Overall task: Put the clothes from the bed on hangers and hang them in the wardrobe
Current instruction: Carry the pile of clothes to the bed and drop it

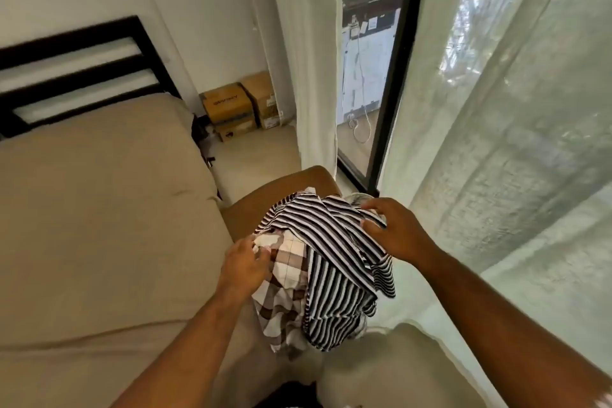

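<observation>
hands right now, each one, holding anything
Left hand: grips the plaid cloth.
Right hand: on the striped shirt, grip cannot be told.
</observation>
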{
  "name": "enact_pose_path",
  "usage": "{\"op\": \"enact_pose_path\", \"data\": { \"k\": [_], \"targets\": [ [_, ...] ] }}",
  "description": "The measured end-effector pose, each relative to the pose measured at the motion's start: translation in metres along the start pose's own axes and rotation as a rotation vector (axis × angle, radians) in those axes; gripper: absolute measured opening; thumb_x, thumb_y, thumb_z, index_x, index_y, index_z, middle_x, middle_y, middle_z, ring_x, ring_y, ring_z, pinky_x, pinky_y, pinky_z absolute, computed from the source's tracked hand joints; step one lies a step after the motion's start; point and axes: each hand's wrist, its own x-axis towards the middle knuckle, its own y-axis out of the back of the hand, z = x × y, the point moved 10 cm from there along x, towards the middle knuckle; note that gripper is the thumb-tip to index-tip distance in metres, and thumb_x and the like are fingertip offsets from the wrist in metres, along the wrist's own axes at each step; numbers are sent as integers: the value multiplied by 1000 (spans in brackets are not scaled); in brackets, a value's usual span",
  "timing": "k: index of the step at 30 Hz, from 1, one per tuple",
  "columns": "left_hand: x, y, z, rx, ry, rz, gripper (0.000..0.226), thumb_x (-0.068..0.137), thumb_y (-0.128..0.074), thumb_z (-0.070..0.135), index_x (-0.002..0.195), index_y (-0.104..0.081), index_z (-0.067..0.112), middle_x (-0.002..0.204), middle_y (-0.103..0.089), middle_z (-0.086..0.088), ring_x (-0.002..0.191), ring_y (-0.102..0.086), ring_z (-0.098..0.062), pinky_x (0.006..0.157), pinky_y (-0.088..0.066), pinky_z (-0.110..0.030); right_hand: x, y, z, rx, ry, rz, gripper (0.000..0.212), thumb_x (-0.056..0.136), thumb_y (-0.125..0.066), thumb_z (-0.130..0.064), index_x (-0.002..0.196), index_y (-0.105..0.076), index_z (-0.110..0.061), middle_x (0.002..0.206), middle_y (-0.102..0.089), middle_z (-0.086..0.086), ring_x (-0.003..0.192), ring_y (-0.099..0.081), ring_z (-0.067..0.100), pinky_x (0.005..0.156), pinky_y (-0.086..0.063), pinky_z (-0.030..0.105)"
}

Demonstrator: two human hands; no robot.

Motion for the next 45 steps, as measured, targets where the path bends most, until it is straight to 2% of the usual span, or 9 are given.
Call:
{"op": "enact_pose_path", "data": {
  "k": [5, 13, 16, 19, 27, 30, 34, 41, 45],
  "targets": [
    [30, -29, -38, 46, 178, -163, 38, 101, -46, 49, 97, -64, 16, 102, -68, -11, 107, -62, -32, 88, -45, -37, 36, -18, 14, -30, -76, -93, 32, 91, -70, -15, 123, -67, -17, 114, -56, -11, 112, -53, 8, 87, -27, 2],
    [61, -86, -39, -56, 343, -412, 57, 107, -33, 45, 142, -51, 4, 147, -51, -20, 134, -49, -32, 107, -39, -32, 84, -49, 83, -216, -358, -274, 62, 96, -58, -48, 147, -48, -15, 148, -52, 10, 134, -49, 29, 116, -35, 44],
    [67, -93, -45, -141, 452, -403, 52, 108, -32, 43, 139, -55, 8, 143, -54, -21, 129, -53, -33, 107, -42, -34, 92, -62, 121, -204, -485, -336, 91, 83, -46, -78, 152, -40, -19, 151, -49, 9, 136, -48, 30, 115, -37, 47],
    [72, -90, -62, -180, 586, -368, 47, 109, -34, 29, 136, -56, -3, 140, -56, -25, 127, -55, -37, 106, -45, -39, 98, -66, 128, -181, -504, -334, 70, 93, -52, -65, 143, -50, -16, 140, -58, 11, 125, -57, 30, 107, -44, 42],
    [70, -92, -52, -98, 531, -589, 34, 104, -39, 1, 131, -54, -12, 130, -61, -23, 109, -61, -29, 81, -50, -31, 111, -85, 128, -260, -501, -404, 77, 82, -38, -78, 131, -59, -21, 127, -62, 16, 116, -59, 34, 103, -47, 47],
    [67, -91, -23, -259, 499, -578, 31, 102, -35, -6, 125, -55, -10, 81, -57, -12, 67, -47, -21, 54, -49, -28, 118, -95, 115, -384, -420, -456, 71, 92, -33, -70, 144, -52, -26, 143, -54, 14, 134, -46, 34, 116, -32, 46],
    [63, -96, -11, -416, 596, -595, 64, 103, -39, 13, 160, -9, 16, 74, -53, -9, 55, -43, -16, 43, -36, -22, 123, -105, 115, -517, -394, -511, 83, 87, -21, -79, 148, -46, -30, 155, -44, 9, 147, -28, 37, 122, -12, 56],
    [64, -103, 19, -795, 619, -540, 32, 98, -55, 22, 128, -57, 13, 110, -70, -12, 86, -68, -25, 82, -57, -40, 121, -113, 94, -290, -380, -521, 61, 94, -30, -71, 127, -63, -31, 132, -66, 2, 123, -57, 24, 111, -37, 47],
    [51, -91, 49, -929, 678, -513, 28, 102, -47, 25, 84, -60, 9, 84, -62, -8, 68, -55, -25, 61, -52, -31, 116, -94, 83, 114, -525, -464, 63, 95, -40, -69, 135, -59, -25, 128, -65, 0, 117, -61, 22, 107, -45, 42]
  ]
}}
